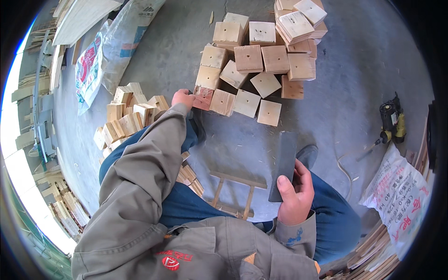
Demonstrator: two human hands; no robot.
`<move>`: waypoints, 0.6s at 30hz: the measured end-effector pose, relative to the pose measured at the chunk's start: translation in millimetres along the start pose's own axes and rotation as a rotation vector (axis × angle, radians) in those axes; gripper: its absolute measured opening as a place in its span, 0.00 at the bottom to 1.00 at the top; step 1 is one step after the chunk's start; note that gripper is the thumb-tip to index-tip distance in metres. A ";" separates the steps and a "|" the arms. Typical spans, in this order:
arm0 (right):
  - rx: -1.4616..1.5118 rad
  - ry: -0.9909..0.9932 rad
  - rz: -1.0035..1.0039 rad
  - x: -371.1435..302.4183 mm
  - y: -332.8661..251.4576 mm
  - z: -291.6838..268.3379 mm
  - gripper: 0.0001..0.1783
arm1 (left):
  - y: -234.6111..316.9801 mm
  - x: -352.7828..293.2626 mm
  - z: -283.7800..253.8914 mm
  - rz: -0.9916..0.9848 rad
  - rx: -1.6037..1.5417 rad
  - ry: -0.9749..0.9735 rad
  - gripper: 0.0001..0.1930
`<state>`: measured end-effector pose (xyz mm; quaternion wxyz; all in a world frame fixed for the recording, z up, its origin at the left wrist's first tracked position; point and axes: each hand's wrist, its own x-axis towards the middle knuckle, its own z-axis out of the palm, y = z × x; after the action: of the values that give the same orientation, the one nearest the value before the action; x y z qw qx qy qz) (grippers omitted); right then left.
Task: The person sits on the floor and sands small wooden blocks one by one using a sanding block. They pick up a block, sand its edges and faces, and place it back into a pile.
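Observation:
My left hand (183,98) is closed at the left edge of a reddish wooden block (203,98), its fingers curled against the block's side. This block forms the near left corner of a cluster of square wooden blocks, most with a small dark hole in the top face. To its right sit a pale brown block (222,102) and a lighter block (246,103). Upright in my right hand (295,192) is a dark grey flat bar (282,161), gripped near its lower end between thumb and fingers. The fingers behind the bar are partly hidden.
Stacked wooden pieces (301,25) rise at the far right of the cluster. More blocks (126,119) lie piled by my left leg. A wooden frame (235,186) is between my legs. Right of me are a black-and-yellow power tool (392,119) and a white sack (396,196).

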<state>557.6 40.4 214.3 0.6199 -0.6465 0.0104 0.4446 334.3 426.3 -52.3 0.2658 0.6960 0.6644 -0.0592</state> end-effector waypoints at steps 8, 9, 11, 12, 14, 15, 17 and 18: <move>-0.025 0.006 0.032 10.2 6.6 5.3 0.37 | 9.2 3.2 25.3 0.056 0.004 -0.042 0.29; -0.025 0.010 0.035 10.1 7.0 6.4 0.37 | 12.9 0.4 23.8 0.062 0.024 -0.022 0.29; -0.030 -0.001 0.044 11.1 5.6 7.9 0.37 | 11.6 -4.0 14.7 0.022 0.042 -0.063 0.29; -0.032 -0.005 0.046 11.1 4.8 8.2 0.37 | 9.6 -6.1 11.6 0.003 0.051 -0.084 0.29; -0.034 -0.012 0.047 11.9 4.1 8.4 0.37 | -1.9 -7.1 14.9 -0.031 0.095 -0.122 0.33; -0.025 -0.017 0.042 11.9 5.3 8.2 0.38 | -7.8 -8.9 16.6 -0.049 0.117 -0.141 0.35; -0.014 -0.016 0.032 11.6 9.1 7.5 0.38 | -10.2 -21.6 20.4 0.041 0.082 -0.184 0.38; -0.018 -0.018 0.034 11.5 8.5 7.3 0.38 | -11.0 -29.4 22.4 0.085 0.064 -0.205 0.39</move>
<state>555.6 50.5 202.0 0.6063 -0.6478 0.0117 0.4610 326.6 389.6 -61.8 0.3122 0.7218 0.6017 -0.1398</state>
